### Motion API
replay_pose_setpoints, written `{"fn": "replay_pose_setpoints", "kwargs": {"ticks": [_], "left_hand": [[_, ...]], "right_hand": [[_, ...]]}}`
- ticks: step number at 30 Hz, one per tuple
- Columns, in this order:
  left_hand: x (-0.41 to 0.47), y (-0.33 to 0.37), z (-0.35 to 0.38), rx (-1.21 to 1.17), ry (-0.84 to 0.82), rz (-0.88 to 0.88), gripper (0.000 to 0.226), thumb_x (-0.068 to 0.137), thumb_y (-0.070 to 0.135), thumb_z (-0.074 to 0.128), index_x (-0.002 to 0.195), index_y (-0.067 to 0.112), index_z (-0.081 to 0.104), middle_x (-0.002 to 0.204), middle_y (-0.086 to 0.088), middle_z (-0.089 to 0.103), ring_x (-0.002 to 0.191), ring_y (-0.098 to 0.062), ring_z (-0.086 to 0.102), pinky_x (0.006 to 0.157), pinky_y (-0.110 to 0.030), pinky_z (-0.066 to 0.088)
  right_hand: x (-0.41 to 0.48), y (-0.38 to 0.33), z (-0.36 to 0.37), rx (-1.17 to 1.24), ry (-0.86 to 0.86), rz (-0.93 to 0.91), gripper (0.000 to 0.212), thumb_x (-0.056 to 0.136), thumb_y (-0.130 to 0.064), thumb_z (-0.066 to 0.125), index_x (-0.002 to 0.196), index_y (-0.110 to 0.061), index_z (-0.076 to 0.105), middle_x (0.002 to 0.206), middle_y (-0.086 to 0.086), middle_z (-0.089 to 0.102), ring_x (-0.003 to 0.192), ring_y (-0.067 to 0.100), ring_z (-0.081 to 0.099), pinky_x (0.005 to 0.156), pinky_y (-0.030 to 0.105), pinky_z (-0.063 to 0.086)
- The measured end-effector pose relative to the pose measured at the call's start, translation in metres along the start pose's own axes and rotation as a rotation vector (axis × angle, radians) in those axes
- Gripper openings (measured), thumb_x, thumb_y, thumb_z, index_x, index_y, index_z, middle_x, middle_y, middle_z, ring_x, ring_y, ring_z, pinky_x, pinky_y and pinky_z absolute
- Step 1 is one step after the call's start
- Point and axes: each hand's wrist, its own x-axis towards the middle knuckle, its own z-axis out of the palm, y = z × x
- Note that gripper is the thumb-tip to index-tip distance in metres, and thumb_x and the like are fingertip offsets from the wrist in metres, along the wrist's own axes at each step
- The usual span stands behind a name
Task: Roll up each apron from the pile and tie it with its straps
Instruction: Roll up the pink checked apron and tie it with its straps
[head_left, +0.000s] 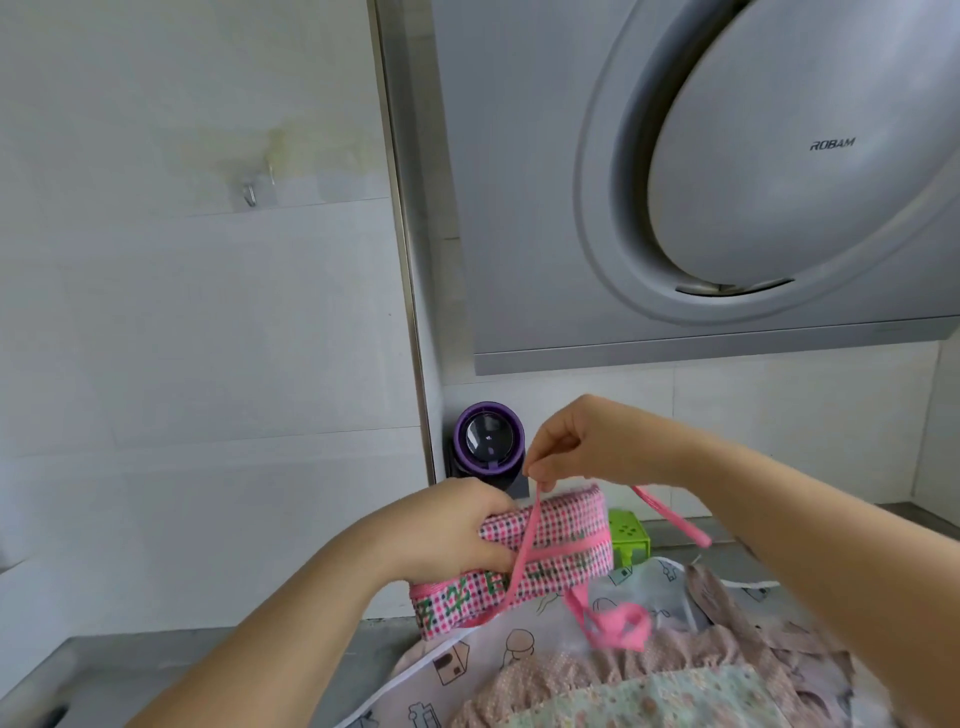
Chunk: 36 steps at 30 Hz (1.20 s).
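At the near edge of a grey kitchen counter (130, 654), at least three aprons are lying unrolled in a pile: a pale green floral apron (675, 696), a dusty pink apron (727, 649) and a white house-print apron (467, 660). Just beyond them, a person is holding a pink checked apron (561, 525), already rolled into a tight bundle, above the pile. The left hand (452, 525) is gripping the roll's left part, fingers curled round it. The right hand (587, 441) is pinching the pink strap (524, 551) between thumb and fingertips above the roll, drawing it taut up over the bundle. One band is already lying across the roll, a loose strap tangle (618, 626) is dangling below it, and another length is trailing off to the right. No knot is showing, so the tying appears to be midway, and the pile suggests most of the job is ahead. Behind the roll are standing a green box (628, 535) and a purple-rimmed appliance (488, 441), with a ROBAM range hood (727, 182) hanging above.
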Motion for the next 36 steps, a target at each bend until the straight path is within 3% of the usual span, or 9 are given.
{"fn": "replay_pose_setpoints", "kwargs": {"ticks": [3,7,10,11,15,22,28,30,36], "left_hand": [[-0.008,0.011,-0.004,-0.026,-0.003,0.053,0.008,0.086,0.028,0.068,0.089,0.025,0.061,0.081,0.012,0.069,0.068,-0.004,0.065,0.064,-0.029,0.055],[-0.024,0.020,-0.016,-0.320,0.008,0.075,0.025,0.084,0.016,0.071,0.099,0.024,0.053,0.099,-0.002,0.072,0.085,-0.017,0.071,0.077,-0.038,0.059],[-0.029,0.019,-0.024,-0.457,0.113,0.085,0.025,0.083,0.014,0.071,0.100,0.019,0.053,0.097,-0.007,0.072,0.085,-0.022,0.072,0.077,-0.041,0.059],[-0.028,0.017,-0.026,-0.493,0.179,0.069,0.025,0.083,0.015,0.070,0.100,0.018,0.053,0.098,-0.008,0.071,0.085,-0.022,0.072,0.078,-0.041,0.058],[-0.015,0.003,-0.028,-0.554,0.399,-0.076,0.023,0.084,0.015,0.070,0.101,0.019,0.055,0.097,-0.006,0.070,0.083,-0.022,0.071,0.082,-0.045,0.057],[-0.003,-0.014,-0.015,-0.636,0.580,-0.228,0.032,0.081,0.022,0.075,0.104,0.018,0.053,0.095,-0.005,0.070,0.076,-0.021,0.071,0.072,-0.038,0.058],[0.005,-0.019,-0.007,-0.501,0.660,-0.245,0.032,0.082,0.027,0.073,0.100,0.025,0.047,0.099,-0.003,0.069,0.079,-0.018,0.069,0.074,-0.040,0.058],[0.007,-0.018,-0.004,-0.426,0.661,-0.235,0.032,0.083,0.029,0.072,0.100,0.026,0.045,0.101,-0.002,0.067,0.081,-0.019,0.069,0.074,-0.041,0.058],[0.015,-0.012,0.007,-0.021,0.625,-0.227,0.030,0.086,0.036,0.064,0.106,0.031,0.042,0.090,0.011,0.065,0.077,-0.012,0.063,0.065,-0.035,0.051]], "right_hand": [[0.000,0.003,-0.004,0.088,-0.074,-0.039,0.007,0.087,-0.016,0.066,0.083,-0.019,0.072,0.072,-0.009,0.070,0.055,-0.005,0.054,0.054,0.008,0.039],[-0.007,0.025,0.002,0.685,-0.265,-0.029,0.014,0.081,-0.018,0.067,0.086,-0.005,0.070,0.071,0.000,0.070,0.056,0.008,0.062,0.055,0.019,0.050],[-0.009,0.049,0.032,0.915,-0.051,0.124,0.027,0.039,-0.026,0.085,0.061,-0.015,0.072,0.069,0.009,0.071,0.052,0.009,0.064,0.054,0.023,0.054],[-0.006,0.058,0.044,0.966,0.025,0.153,0.028,0.041,-0.030,0.086,0.060,-0.016,0.071,0.069,0.011,0.070,0.048,0.009,0.062,0.053,0.023,0.053],[-0.006,0.034,0.077,1.199,-0.061,-0.048,0.012,0.072,-0.027,0.064,0.067,-0.020,0.072,0.055,-0.004,0.058,0.043,0.004,0.040,0.049,0.015,0.042],[-0.014,0.020,0.093,0.685,0.292,0.025,0.025,0.097,-0.019,0.051,0.075,-0.015,0.062,0.053,-0.010,0.059,0.048,0.005,0.041,0.051,0.013,0.036],[-0.019,0.021,0.077,0.239,0.277,0.030,0.028,0.096,-0.022,0.053,0.070,-0.018,0.061,0.059,0.004,0.064,0.040,0.005,0.036,0.045,0.013,0.031],[-0.022,0.015,0.068,0.087,0.255,0.017,0.029,0.096,-0.019,0.052,0.068,-0.019,0.059,0.058,-0.003,0.062,0.038,0.004,0.040,0.044,0.011,0.031],[-0.027,-0.021,0.035,-0.610,0.081,-0.103,0.026,0.096,-0.030,0.048,0.088,-0.010,0.063,0.083,0.002,0.064,0.077,0.019,0.057,0.070,0.030,0.046]]}}
